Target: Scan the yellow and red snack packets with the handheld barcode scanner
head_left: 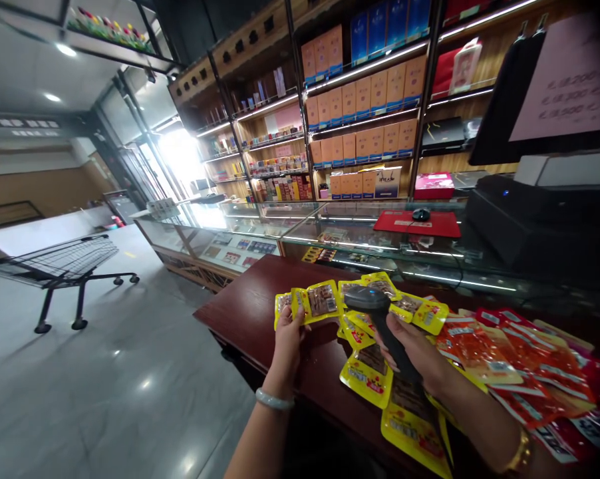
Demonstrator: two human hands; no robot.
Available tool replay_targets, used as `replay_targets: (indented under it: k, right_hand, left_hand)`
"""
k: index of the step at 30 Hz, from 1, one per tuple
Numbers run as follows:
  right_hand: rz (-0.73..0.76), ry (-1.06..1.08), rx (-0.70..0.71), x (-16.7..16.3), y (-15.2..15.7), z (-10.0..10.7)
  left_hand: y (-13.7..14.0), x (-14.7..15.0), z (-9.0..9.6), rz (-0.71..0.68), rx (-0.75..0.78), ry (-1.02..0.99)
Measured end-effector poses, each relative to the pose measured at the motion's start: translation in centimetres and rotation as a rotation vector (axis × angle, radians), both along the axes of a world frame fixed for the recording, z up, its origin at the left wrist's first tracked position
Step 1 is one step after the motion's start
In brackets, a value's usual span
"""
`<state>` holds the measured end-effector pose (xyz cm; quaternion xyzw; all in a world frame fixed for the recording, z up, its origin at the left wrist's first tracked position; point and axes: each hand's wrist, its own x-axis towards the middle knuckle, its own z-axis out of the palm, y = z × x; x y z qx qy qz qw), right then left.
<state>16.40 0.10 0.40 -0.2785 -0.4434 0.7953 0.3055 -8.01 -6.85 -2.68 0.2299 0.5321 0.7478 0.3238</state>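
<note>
My left hand (290, 329) pinches a yellow snack packet (322, 301) with a clear window, brown contents and a barcode patch, held just over the counter's left part. Wrapped round the handle of a black barcode scanner (367, 299) is my right hand (412, 346). The scanner's head points left towards the held packet. More yellow packets (367, 372) lie loosely overlapped below and behind the scanner. To the right of my right hand spreads a heap of orange and red packets (514, 352).
The dark red wooden counter (245, 293) ends at the left above a shiny floor. Behind it runs a glass display case (300, 229) bearing a red mat (414, 224) and a mouse (421, 214). A black monitor (504, 100) stands at the right. A shopping cart (75, 256) is at left.
</note>
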Motion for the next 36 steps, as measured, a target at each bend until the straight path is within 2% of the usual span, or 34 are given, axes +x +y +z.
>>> replay_targets:
  k: [4,7,9,12,13,14,15,17,19,23,25,27,31,36]
  right_hand:
    - [0.036,-0.024,-0.017,0.0,-0.3,0.0]
    - [0.035,-0.01,-0.013,0.0,-0.3,0.1]
    - [0.016,-0.014,-0.014,0.0,-0.1,0.2]
    - [-0.014,-0.013,-0.018,0.1,0.2,0.3]
    - [-0.028,-0.009,-0.022,0.2,0.3,0.4]
    - [-0.041,-0.005,-0.025,0.3,0.4,0.5]
    - [-0.046,0.0,-0.027,0.3,0.5,0.5]
    - [-0.043,0.004,-0.022,0.4,0.6,0.7]
    - [-0.024,0.008,-0.005,0.5,0.6,0.9]
    - [0.001,0.032,0.017,0.6,0.7,0.9]
    - [0.003,0.051,0.03,0.6,0.8,0.8]
    - [-0.002,0.067,0.041,0.8,0.9,0.8]
    - [-0.007,0.058,0.053,1.3,1.2,1.3]
    - [-0.008,0.079,0.061,1.6,1.3,1.9]
  left_hand:
    - [-0.2,-0.5,-0.6,0.015,0.042,-0.021]
    - [-0.4,-1.4,-0.6,0.108,0.066,0.047]
    - [-0.7,-2.1,-0.2,0.261,0.004,0.199]
    - [-0.8,-2.1,0.4,0.561,-0.175,0.624]
    - [-0.7,-1.7,0.5,0.601,-0.227,0.774]
    - [-0.5,-1.1,0.6,0.575,-0.269,0.9]
    - [-0.1,-0.3,0.6,0.489,-0.306,0.991]
    - [0.9,1.8,0.4,0.255,-0.367,1.081]
    - [2.3,4.0,0.3,0.1,-0.419,1.122]
    - [4.6,7.2,0.8,-0.02,-0.584,1.241]
    - [5.2,7.9,1.2,-0.101,-0.653,1.3]
    - [5.2,8.0,1.5,-0.132,-0.654,1.326]
    - [4.3,7.2,1.4,-0.069,-0.562,1.227]
    - [3.1,6.1,0.4,-0.188,-0.47,0.897]
